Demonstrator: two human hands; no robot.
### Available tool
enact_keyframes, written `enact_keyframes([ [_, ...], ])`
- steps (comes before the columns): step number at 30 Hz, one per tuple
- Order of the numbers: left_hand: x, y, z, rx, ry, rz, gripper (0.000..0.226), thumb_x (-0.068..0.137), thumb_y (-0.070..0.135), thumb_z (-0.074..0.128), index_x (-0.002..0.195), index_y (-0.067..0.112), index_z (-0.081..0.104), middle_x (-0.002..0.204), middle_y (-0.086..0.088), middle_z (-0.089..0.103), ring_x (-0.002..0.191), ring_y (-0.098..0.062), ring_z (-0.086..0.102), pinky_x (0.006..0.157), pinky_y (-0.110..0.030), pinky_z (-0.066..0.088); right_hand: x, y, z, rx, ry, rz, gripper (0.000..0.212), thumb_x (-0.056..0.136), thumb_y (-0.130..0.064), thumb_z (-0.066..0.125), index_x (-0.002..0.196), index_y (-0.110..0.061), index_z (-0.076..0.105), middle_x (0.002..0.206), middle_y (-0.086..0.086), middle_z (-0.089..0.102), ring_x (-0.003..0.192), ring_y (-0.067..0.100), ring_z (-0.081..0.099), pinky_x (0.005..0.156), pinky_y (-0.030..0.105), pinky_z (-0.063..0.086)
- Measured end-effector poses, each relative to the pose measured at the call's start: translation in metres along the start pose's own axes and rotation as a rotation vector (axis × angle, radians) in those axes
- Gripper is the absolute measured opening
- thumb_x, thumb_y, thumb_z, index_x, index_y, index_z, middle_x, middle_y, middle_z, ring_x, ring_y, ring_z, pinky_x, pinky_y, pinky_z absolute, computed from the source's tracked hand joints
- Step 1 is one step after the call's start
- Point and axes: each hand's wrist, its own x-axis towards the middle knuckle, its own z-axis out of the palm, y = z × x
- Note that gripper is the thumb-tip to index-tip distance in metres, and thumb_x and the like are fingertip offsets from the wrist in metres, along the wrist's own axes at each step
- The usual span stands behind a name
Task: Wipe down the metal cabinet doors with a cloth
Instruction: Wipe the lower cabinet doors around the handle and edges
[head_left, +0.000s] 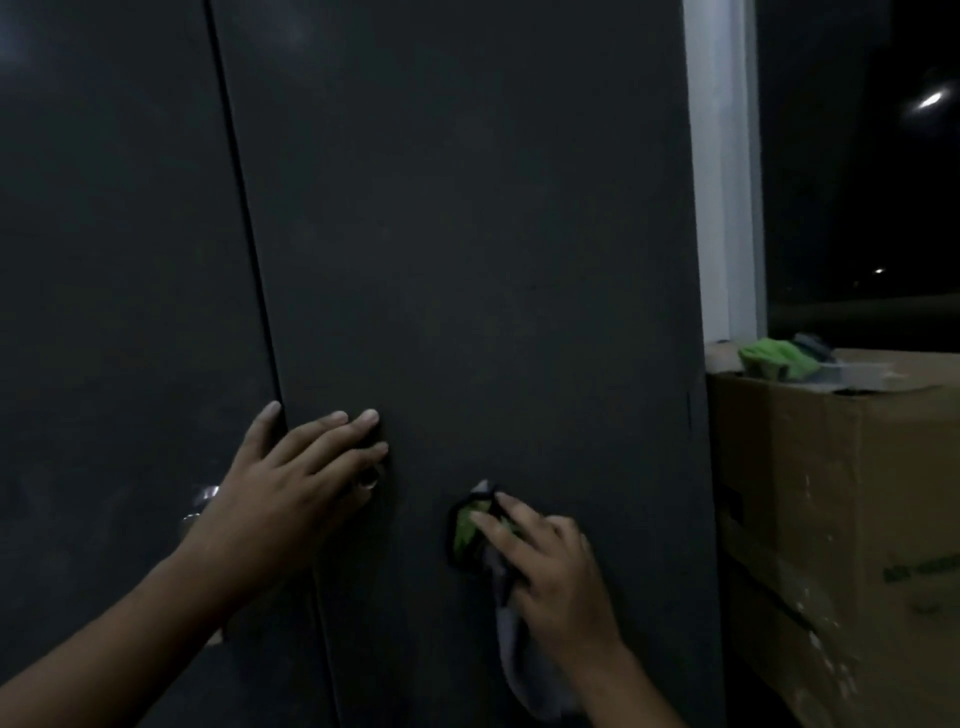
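– Low on the right door (467, 234), toward its bottom edge, the person's right hand (550, 566) lays extended fingers over the cloth (470, 530) and presses it to the metal. A grey tail of the cloth hangs down below the palm.

– Is that a grip or just a press?

– It reads as a press. The fingers lie fairly straight on the green and dark bunch, though the thumb is hidden. A flat press probably keeps more fabric against the panel.

– And the other hand?

– The left hand (291, 488) is open, fingers straight, flat on the same door just beside the seam (244, 208) with the left door (104, 260). It probably braces the door so the wiping does not push it in or rattle it. A shiny handle (200, 501) shows by that wrist, on the left door's inner edge.

– Any containers?

– One, a cardboard box (831, 519) close beside the cabinet's right edge, under the white window frame (722, 182). At its top lies a green rag (774, 356) with something grey beside it. The dim light makes it unclear whether they sit on the flaps or inside.
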Motion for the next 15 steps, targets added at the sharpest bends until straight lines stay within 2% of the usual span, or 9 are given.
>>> enact_keyframes([
  [2,0.001,-0.004,-0.005,-0.009,-0.01,0.03,0.05,0.095,0.054,0.037,0.136,0.034,0.058,0.154,0.008,0.042,0.137,-0.018,0.046,0.115,-0.06,0.024,0.016,0.019,-0.009,0.062,0.132,0.157,0.081,0.076,-0.006,0.061,0.148,-0.04,0.045,0.142,-0.009,0.053,0.09,0.023,0.055,0.083,0.026,0.044],
  [5,0.001,-0.02,-0.013,0.006,0.057,0.14,0.046,0.099,0.051,0.032,0.132,0.036,0.06,0.151,0.008,0.045,0.135,-0.014,0.05,0.113,-0.063,0.024,0.063,0.027,-0.022,0.14,0.32,0.426,0.053,0.098,-0.021,0.06,0.147,-0.033,0.044,0.14,0.008,0.054,0.111,0.032,0.055,0.093,0.028,0.037],
  [7,-0.003,-0.03,-0.012,0.05,0.096,0.201,0.046,0.101,0.045,0.029,0.134,0.033,0.059,0.151,0.006,0.046,0.136,-0.014,0.048,0.112,-0.063,0.021,0.1,0.021,-0.026,0.141,0.369,0.483,0.053,0.101,-0.019,0.058,0.151,-0.029,0.042,0.145,0.01,0.049,0.122,0.03,0.049,0.097,0.028,0.034],
  [9,-0.009,-0.035,-0.006,0.093,0.138,0.239,0.051,0.091,0.041,0.045,0.139,0.03,0.053,0.153,0.001,0.046,0.143,-0.02,0.037,0.112,-0.063,0.02,0.14,0.009,-0.027,0.076,0.438,0.437,0.055,0.1,-0.011,0.059,0.152,-0.022,0.044,0.145,0.014,0.049,0.12,0.033,0.051,0.099,0.028,0.03],
  [11,-0.013,-0.034,0.003,0.097,0.177,0.205,0.065,0.074,0.031,0.068,0.137,0.025,0.057,0.146,-0.006,0.052,0.134,-0.03,0.04,0.106,-0.058,0.027,0.182,-0.005,-0.026,0.062,0.455,0.329,0.054,0.098,-0.012,0.058,0.15,-0.019,0.047,0.143,0.016,0.051,0.117,0.035,0.055,0.099,0.03,0.029],
  [12,-0.014,-0.032,0.006,0.098,0.237,0.16,0.064,0.07,0.026,0.068,0.133,0.022,0.058,0.138,-0.01,0.055,0.123,-0.032,0.045,0.102,-0.055,0.031,0.201,-0.014,-0.026,0.064,0.44,0.259,0.052,0.097,-0.013,0.057,0.148,-0.019,0.05,0.142,0.016,0.053,0.114,0.035,0.057,0.097,0.026,0.028],
  [15,-0.016,-0.025,0.009,0.047,0.419,-0.011,0.054,0.071,0.024,0.044,0.124,0.019,0.055,0.121,-0.011,0.052,0.101,-0.032,0.046,0.093,-0.047,0.033,0.24,-0.049,-0.016,0.071,0.334,0.007,0.058,0.085,-0.009,0.062,0.141,-0.019,0.059,0.14,0.013,0.057,0.104,0.037,0.062,0.09,0.024,0.032],
])
